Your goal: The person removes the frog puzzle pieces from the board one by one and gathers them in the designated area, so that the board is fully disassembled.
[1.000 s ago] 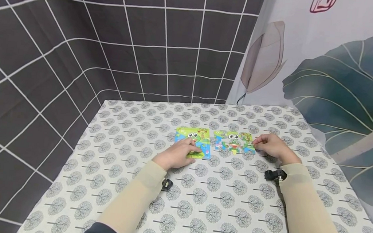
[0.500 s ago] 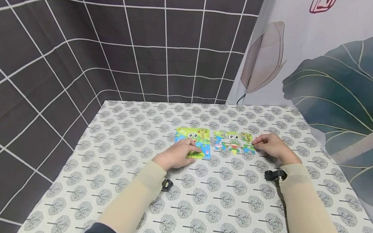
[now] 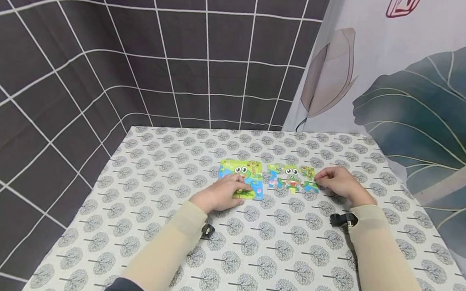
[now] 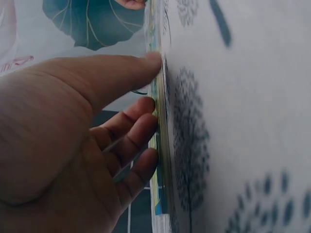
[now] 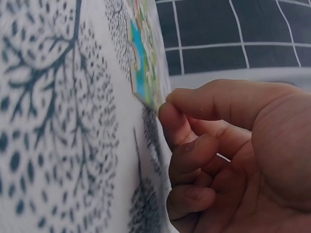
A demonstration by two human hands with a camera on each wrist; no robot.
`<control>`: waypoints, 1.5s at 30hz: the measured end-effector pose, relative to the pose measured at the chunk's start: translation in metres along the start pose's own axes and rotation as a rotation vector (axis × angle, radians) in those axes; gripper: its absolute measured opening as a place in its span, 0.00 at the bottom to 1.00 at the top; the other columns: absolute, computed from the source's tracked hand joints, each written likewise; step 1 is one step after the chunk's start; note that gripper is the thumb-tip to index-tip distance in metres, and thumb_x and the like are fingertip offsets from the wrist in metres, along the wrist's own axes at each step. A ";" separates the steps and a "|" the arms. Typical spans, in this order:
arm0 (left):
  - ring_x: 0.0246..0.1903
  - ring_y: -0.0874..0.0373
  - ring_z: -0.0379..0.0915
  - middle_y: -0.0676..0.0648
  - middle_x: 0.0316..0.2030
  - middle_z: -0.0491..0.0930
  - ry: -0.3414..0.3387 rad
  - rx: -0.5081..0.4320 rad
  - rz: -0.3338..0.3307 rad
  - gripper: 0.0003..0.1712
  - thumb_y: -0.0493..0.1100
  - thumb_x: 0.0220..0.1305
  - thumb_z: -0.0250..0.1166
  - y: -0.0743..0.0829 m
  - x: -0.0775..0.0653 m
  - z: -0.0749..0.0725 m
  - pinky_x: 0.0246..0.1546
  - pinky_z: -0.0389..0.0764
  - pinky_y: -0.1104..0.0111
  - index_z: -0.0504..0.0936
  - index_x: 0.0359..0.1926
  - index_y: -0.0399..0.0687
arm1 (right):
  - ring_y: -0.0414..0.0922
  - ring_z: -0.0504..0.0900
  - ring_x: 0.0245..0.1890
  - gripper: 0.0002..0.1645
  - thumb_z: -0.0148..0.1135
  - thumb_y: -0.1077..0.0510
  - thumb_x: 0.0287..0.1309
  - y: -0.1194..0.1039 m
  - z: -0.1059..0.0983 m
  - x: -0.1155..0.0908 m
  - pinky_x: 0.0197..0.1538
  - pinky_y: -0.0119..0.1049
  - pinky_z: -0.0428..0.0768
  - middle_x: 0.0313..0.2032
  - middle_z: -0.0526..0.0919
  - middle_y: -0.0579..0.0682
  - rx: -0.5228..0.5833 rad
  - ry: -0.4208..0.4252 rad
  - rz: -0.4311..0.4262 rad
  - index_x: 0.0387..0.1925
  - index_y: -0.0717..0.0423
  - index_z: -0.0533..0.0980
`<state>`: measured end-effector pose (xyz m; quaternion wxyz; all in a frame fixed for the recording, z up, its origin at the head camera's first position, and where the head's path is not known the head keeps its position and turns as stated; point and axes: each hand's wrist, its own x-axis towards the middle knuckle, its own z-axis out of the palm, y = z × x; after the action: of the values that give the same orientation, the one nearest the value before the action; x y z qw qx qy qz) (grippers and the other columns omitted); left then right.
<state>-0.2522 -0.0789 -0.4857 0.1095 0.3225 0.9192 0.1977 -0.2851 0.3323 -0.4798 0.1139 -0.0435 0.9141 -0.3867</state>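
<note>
Two frog pictures lie side by side on the table. My left hand (image 3: 222,193) rests on the left one, a square frog puzzle board (image 3: 228,165), covering its lower left part. In the left wrist view, fingertips and thumb of the left hand (image 4: 73,131) touch the board's thin edge (image 4: 159,187). The right picture is a group of frog puzzle pieces (image 3: 291,182) with an uneven lower outline. At its right edge, my right hand (image 3: 340,183) pinches a corner of a puzzle piece (image 5: 140,73) between thumb and forefinger; the other fingers of the right hand (image 5: 233,145) are curled.
A white tablecloth (image 3: 266,248) with grey tree prints covers the table. Behind it hangs a dark curtain (image 3: 181,68) with white grid lines. To the right is a pale curtain (image 3: 366,19) with large leaf prints. A small black camera mount (image 3: 343,218) sits at the right wrist.
</note>
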 end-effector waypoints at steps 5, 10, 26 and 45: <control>0.65 0.52 0.71 0.51 0.67 0.72 0.027 -0.096 -0.014 0.27 0.48 0.69 0.71 -0.005 -0.001 -0.002 0.70 0.72 0.54 0.81 0.67 0.61 | 0.50 0.79 0.36 0.14 0.67 0.54 0.69 -0.016 0.003 -0.001 0.36 0.38 0.80 0.40 0.85 0.55 -0.024 0.025 -0.033 0.48 0.59 0.83; 0.61 0.55 0.72 0.54 0.66 0.72 0.072 -0.170 -0.031 0.25 0.46 0.68 0.72 -0.012 -0.004 -0.008 0.68 0.74 0.55 0.83 0.65 0.59 | 0.50 0.79 0.36 0.11 0.68 0.57 0.68 -0.034 0.011 0.002 0.38 0.39 0.79 0.37 0.84 0.53 -0.059 0.043 -0.105 0.46 0.60 0.84; 0.76 0.44 0.56 0.47 0.78 0.61 0.076 -0.208 -0.133 0.50 0.50 0.53 0.82 -0.055 -0.018 -0.023 0.75 0.61 0.45 0.70 0.76 0.50 | 0.48 0.80 0.30 0.10 0.67 0.60 0.65 -0.083 0.054 0.022 0.30 0.36 0.82 0.36 0.83 0.53 -0.018 0.008 -0.238 0.45 0.60 0.83; 0.78 0.44 0.54 0.46 0.79 0.59 0.044 -0.209 -0.171 0.56 0.51 0.51 0.83 -0.063 -0.025 -0.028 0.78 0.55 0.46 0.67 0.78 0.46 | 0.45 0.80 0.32 0.08 0.70 0.61 0.63 -0.135 0.114 0.043 0.37 0.38 0.82 0.36 0.84 0.48 -0.014 -0.100 -0.351 0.43 0.59 0.84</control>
<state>-0.2768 -0.1478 -0.4857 0.1389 0.2255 0.9199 0.2893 -0.3002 0.1513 -0.4673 0.0897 -0.2222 0.8884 -0.3917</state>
